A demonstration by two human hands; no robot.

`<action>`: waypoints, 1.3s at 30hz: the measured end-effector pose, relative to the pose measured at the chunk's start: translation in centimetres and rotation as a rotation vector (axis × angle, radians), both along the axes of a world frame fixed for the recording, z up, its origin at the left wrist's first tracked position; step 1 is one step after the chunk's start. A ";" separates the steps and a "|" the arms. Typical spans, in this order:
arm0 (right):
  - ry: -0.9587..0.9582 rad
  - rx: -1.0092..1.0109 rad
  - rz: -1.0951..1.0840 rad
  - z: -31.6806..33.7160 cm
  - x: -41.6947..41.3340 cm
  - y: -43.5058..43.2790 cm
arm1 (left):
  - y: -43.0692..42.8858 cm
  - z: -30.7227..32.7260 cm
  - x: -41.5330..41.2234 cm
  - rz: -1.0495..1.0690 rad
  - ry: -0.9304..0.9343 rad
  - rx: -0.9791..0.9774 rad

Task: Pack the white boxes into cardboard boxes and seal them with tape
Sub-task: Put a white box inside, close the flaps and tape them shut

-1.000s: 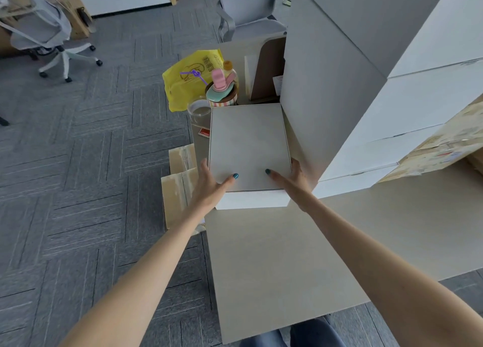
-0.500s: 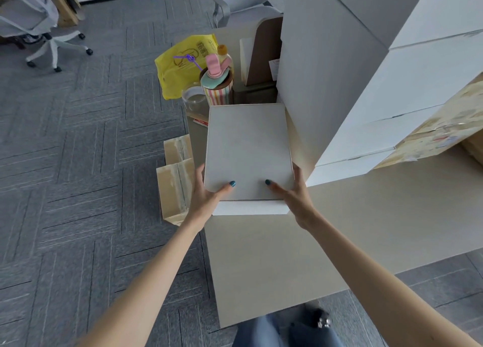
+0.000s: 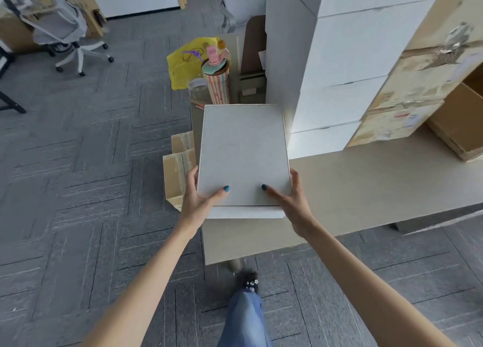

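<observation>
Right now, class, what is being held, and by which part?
One white box, by its near end: the left hand grips the near-left corner, the right hand the near-right, thumbs on top.

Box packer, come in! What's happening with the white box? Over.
Holding white box by its sides, left hand and right hand. Open cardboard box far right. Tall white stack between.

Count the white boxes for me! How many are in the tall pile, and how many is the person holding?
White boxes in the pile: 4 showing
White boxes being held: 1 (the held box, gripped by left hand and right hand)
Total: 5
</observation>
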State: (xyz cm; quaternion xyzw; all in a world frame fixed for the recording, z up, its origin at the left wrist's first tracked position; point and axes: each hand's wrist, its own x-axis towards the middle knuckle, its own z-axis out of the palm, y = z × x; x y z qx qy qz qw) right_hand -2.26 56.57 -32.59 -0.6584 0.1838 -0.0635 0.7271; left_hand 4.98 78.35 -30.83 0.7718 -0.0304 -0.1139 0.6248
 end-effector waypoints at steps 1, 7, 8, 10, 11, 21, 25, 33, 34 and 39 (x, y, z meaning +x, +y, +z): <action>-0.012 -0.003 0.000 0.4 -1.5 0.0 | -0.1 0.4 -1.6 0.001 -0.010 -0.003; -0.077 -0.042 0.029 3.0 -11.5 -1.4 | -1.0 1.8 -11.8 0.009 -0.055 -0.014; -0.087 -0.049 0.033 3.4 -13.2 -1.7 | -1.2 2.0 -13.5 0.013 -0.058 -0.015; -0.099 -0.060 0.026 4.0 -16.4 -2.2 | -1.8 2.7 -16.9 0.017 -0.077 -0.019; -0.104 -0.059 0.018 4.4 -18.1 -2.4 | -2.3 3.1 -18.5 0.019 -0.090 -0.017; -0.141 -0.001 -0.167 6.8 -32.2 -7.9 | -9.0 6.2 -29.2 -0.139 -0.139 -0.006; -0.155 0.016 -0.264 7.6 -35.5 -12.2 | -14.2 7.6 -30.5 -0.252 -0.142 0.003; -0.185 -0.010 -0.409 8.9 -38.6 -24.5 | -28.7 9.5 -30.8 -0.414 -0.167 -0.031; -0.179 -0.020 -0.424 9.2 -38.6 -26.5 | -30.8 9.7 -30.6 -0.430 -0.173 -0.036; -0.160 -0.083 -0.469 10.5 -37.4 -37.4 | -42.2 10.7 -28.8 -0.467 -0.215 -0.074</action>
